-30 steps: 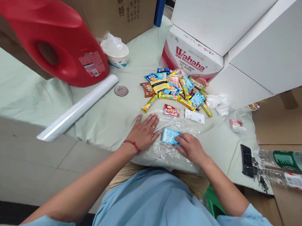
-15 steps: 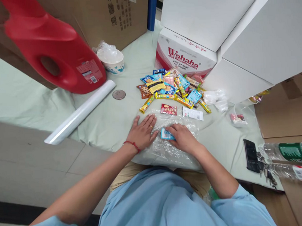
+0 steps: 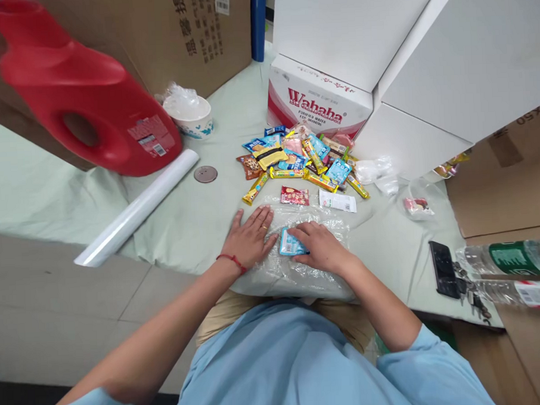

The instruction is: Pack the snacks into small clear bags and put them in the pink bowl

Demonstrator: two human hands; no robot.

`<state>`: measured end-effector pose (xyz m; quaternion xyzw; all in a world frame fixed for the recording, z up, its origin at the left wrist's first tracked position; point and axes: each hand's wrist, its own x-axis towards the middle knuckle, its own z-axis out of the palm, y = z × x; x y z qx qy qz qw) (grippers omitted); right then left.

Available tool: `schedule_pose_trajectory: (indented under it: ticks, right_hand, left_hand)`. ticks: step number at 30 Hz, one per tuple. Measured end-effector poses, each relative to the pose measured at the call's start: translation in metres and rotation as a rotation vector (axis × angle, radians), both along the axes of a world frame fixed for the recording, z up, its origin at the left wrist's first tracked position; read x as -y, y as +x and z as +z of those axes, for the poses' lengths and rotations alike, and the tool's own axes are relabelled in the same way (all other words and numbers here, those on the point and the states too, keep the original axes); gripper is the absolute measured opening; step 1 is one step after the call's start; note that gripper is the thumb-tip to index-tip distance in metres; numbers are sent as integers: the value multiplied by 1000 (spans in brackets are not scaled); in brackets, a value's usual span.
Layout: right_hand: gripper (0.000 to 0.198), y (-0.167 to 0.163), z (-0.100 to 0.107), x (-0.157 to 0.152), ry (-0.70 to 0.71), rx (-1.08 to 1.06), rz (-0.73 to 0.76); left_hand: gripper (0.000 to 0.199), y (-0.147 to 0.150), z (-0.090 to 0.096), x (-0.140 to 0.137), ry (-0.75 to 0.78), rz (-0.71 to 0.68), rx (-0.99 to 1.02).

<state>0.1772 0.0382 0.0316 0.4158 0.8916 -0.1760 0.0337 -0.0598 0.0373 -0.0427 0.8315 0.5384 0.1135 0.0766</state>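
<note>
My left hand [image 3: 250, 238] lies flat with its fingers stretched out, on the left side of a clear plastic sheet [image 3: 277, 277]. Fingers and thumb of my right hand [image 3: 319, 246] grip the right end of a small blue snack packet [image 3: 290, 242] resting on the sheet. Just beyond the sheet's upper part are a red packet [image 3: 295, 196] and a white packet [image 3: 337, 201]. Farther back is a loose pile of snack packets [image 3: 295, 159] in yellow, blue, brown and pink.
A white roll [image 3: 138, 208], a red jug [image 3: 91, 109], a paper cup [image 3: 195, 123] and a brown round disc [image 3: 205, 174] are on the left. Behind the pile stands a Wahaha carton [image 3: 317, 105]. At right lie a phone [image 3: 443, 269], keys and plastic bottles [image 3: 518, 257].
The blue packet shows more of its surface, with my right fingers nearer its right end. My left hand stays flat. The whole view has shifted slightly.
</note>
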Motion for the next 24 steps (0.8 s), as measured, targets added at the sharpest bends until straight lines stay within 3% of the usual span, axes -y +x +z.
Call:
schedule_pose_trajectory:
  ticks: [10, 15, 18, 20, 22, 24]
  right_hand:
    - [68, 2, 1, 4, 8, 38, -1]
    - [61, 26, 9, 15, 52, -201, -73]
    - [47, 55, 14, 37, 96, -378, -161]
    - [51, 73, 11, 60, 102, -408, -178]
    - [64, 84, 0, 83, 109, -378, -184]
    - [62, 88, -15, 103, 134, -337, -208]
  left_hand:
    - [65, -2, 3, -1, -24, -6, 7]
    - [62, -18, 7, -3, -32, -53, 120]
    - [56, -31, 15, 2, 32, -47, 193]
    - [52, -39, 20, 9, 88, -89, 205]
    - [59, -46, 23, 18, 85, -201, 199]
    - [65, -51, 24, 25, 16, -327, 201]
